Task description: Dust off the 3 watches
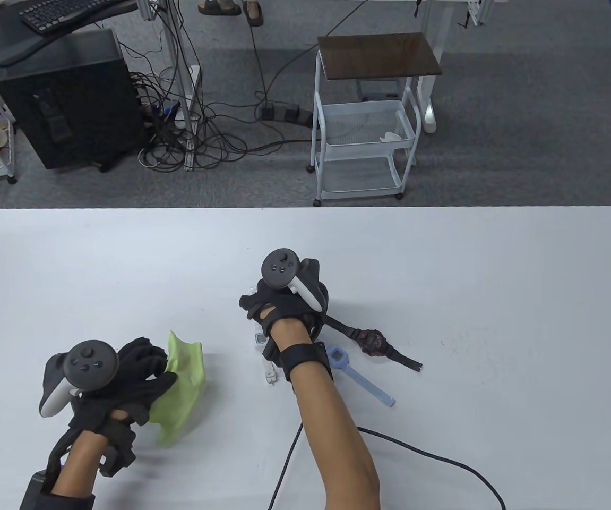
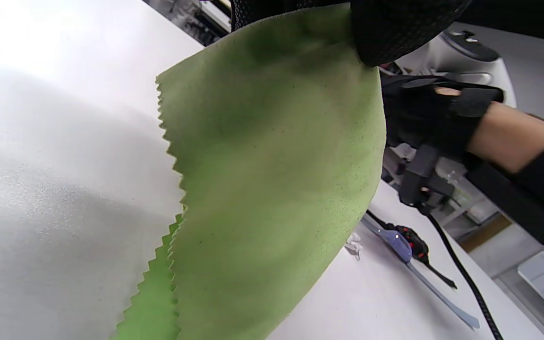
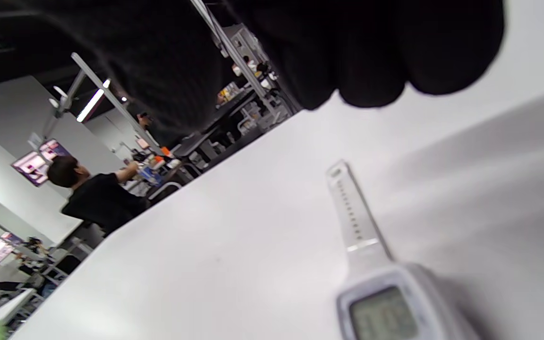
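My left hand (image 1: 146,366) grips a green cloth (image 1: 183,393) at the front left and holds it up off the table; in the left wrist view the cloth (image 2: 272,189) hangs from my gloved fingers (image 2: 395,28). My right hand (image 1: 263,308) hovers at mid-table over a white watch (image 1: 260,338). In the right wrist view its loosely curled fingers (image 3: 371,56) hang above the watch (image 3: 380,311) without touching it. A blue watch (image 1: 338,358) and a black watch (image 1: 373,342) lie flat just right of my right wrist.
A black cable (image 1: 427,451) runs across the white table (image 1: 496,265) to my right arm. Beyond the far edge stand a white cart (image 1: 363,133) and a black computer tower (image 1: 66,101). People sit in the background of the right wrist view.
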Available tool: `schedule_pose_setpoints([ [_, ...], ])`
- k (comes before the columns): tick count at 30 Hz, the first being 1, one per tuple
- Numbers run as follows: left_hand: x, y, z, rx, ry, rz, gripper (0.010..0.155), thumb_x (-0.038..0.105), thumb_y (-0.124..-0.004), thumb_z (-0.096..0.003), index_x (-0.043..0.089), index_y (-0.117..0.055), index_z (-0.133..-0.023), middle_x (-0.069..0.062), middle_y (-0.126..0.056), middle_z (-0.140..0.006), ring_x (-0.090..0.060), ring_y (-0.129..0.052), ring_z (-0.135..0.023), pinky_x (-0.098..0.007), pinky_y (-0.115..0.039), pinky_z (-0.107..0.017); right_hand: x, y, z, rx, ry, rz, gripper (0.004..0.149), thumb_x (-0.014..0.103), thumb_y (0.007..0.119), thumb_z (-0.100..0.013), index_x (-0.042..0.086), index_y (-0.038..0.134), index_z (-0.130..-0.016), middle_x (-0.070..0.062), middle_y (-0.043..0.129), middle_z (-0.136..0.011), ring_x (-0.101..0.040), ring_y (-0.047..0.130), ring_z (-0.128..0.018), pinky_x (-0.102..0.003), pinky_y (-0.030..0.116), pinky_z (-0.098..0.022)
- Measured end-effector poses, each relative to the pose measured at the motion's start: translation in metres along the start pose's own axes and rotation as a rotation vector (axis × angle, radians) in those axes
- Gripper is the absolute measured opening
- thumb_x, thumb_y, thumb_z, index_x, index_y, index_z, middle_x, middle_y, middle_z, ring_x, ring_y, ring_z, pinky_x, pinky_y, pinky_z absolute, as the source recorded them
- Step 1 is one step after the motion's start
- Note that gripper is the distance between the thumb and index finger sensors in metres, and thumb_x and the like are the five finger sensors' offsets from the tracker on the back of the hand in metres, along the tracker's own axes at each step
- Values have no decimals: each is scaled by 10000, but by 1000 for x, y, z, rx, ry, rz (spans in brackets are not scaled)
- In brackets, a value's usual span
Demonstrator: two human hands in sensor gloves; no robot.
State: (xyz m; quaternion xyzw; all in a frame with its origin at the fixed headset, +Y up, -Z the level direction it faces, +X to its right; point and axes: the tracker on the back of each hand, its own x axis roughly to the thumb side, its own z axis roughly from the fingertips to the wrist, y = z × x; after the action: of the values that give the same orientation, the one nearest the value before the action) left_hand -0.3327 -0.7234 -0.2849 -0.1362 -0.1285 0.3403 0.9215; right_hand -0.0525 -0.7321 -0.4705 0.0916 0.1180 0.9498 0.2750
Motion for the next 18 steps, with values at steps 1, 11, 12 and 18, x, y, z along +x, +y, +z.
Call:
schedule_pose_setpoints([
  [1,0,0,0,1,-1,2,479,504,-698,-597,158,-729,-927,-51,-531,-1132,-448,-307,-1156,-781,-148,-679,0,3,-5,7,16,15,675,484,885,-388,-1,796,-848,-328,814,-793,-536,801,-595,-753,408,-541],
  [11,-1,1,-1,5,9,14,480,503,-697,-598,156,-727,-929,-54,-533,-1131,-452,-310,-1154,-782,-149,-678,-4,31,-46,34,190,180,701,508,894,-364,9,793,-846,-312,823,-778,-511,810,-569,-742,417,-555],
  [12,-1,2,-1,5,11,14,480,502,-697,-599,155,-727,-929,-53,-534,-1130,-451,-310,-1154,-781,-149,-678,-3,33,-49,43,202,207,702,513,893,-361,15,791,-846,-305,823,-771,-500,810,-562,-738,420,-557],
  [18,-3,1,-2,6,25,19,480,502,-695,-600,155,-727,-930,-54,-534,-1130,-450,-313,-1155,-780,-151,-679,5,39,-60,29,291,292,673,510,901,-346,32,813,-812,-281,850,-714,-469,825,-506,-724,449,-575],
])
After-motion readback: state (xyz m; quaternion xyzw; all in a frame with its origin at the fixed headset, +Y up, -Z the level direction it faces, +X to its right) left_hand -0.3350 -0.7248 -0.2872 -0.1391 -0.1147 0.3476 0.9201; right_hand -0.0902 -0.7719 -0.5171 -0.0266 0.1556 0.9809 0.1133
